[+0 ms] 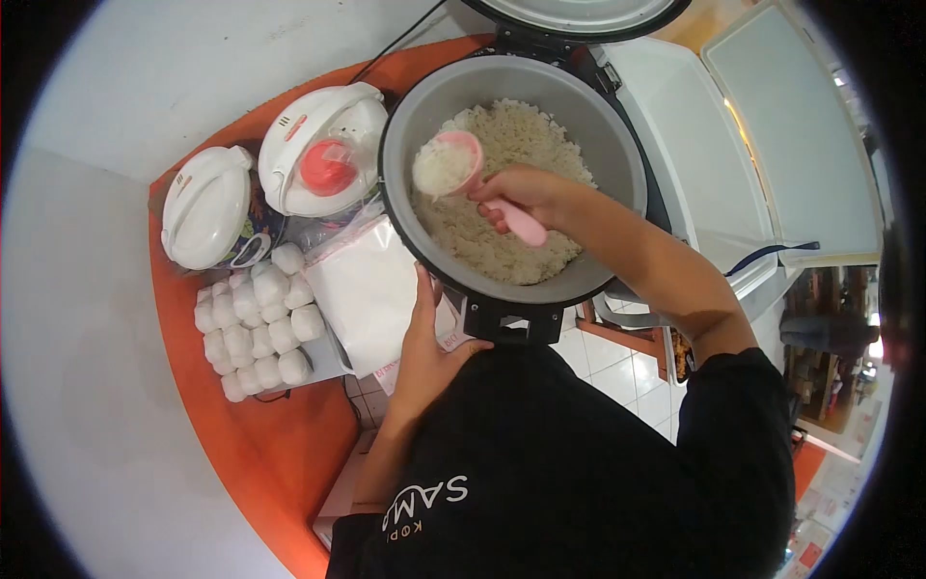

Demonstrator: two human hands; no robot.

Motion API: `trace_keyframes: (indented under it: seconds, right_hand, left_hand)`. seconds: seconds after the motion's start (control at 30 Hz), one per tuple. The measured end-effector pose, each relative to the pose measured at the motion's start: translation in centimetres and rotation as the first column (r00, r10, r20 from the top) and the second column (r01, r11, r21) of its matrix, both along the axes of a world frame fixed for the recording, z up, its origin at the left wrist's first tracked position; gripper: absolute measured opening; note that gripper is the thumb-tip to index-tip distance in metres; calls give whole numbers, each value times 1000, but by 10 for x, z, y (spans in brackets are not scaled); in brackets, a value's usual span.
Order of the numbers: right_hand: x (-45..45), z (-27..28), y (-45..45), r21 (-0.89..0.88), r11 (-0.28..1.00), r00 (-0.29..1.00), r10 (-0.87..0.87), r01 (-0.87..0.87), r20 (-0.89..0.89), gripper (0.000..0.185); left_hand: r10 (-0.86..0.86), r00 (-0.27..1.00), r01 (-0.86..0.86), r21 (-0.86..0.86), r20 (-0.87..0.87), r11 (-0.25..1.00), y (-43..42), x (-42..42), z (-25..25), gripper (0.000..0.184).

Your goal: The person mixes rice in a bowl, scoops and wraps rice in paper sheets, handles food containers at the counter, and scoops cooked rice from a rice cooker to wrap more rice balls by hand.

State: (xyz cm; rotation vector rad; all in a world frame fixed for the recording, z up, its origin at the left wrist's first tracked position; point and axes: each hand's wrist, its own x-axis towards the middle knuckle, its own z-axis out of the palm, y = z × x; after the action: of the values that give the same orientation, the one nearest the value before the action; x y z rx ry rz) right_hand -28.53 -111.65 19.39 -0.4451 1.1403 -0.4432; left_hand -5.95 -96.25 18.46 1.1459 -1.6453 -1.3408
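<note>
My right hand (pixel 526 196) is closed around the handle of a pink rice scoop (pixel 524 224). White rice (pixel 443 168) fills the scoop's cup, held over the left part of a large grey cooker pot (pixel 511 75). Below it, a wide mound of cooked rice (pixel 526 140) lies in the pot. My left hand (pixel 431 347) is at the pot's near left side, thumb and index finger spread apart, beside a stack of white wrapping paper (pixel 362 289). Its other fingers are partly hidden, and whether it touches the cooker I cannot tell.
Several white wrapped bundles (pixel 256 314) are piled on the orange table (pixel 280 444). Two white-lidded rice cookers (pixel 207 207) stand behind them, one with a red-and-clear cup (pixel 328 167) on top. A white cooler box (pixel 675 125) with its lid raised is at the right.
</note>
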Motion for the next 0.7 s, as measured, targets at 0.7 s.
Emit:
trace_keyframes:
  seconds: [0.7]
  right_hand:
    - [219,-164,153,-604,778,873,-164,-172,-460,45]
  left_hand:
    - [-85,416,365,-81,905,928,-29,209,-200,124]
